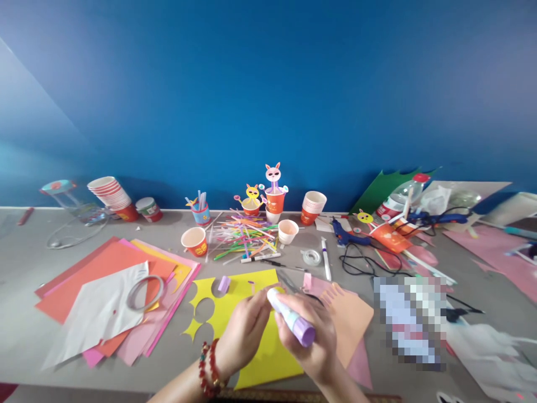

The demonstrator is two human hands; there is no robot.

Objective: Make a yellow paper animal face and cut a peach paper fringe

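Observation:
My right hand [312, 330] is wrapped round a glue stick [289, 315] with a pale barrel and a purple base; its white end points up and left. That end meets the fingertips of my left hand [245, 330], whose fingers are pressed together. What they pinch, if anything, is hidden; a bit of yellow shows beside them. Both hands are above a yellow paper sheet [272, 358] with round cut-outs along its left side. A purple cap [224, 284] lies on the sheet near its top. Scissors [293, 282] lie partly hidden behind my right hand.
Coloured paper sheets [79, 268] and a tape roll [145, 293] lie left. Ahead are a straw pile [245, 235], paper cups [194, 240] and rabbit-faced cup figures [274, 196]. A glue gun [348, 233], its black cord and a bottle [403, 196] are right; peach paper [352, 324] lies nearer.

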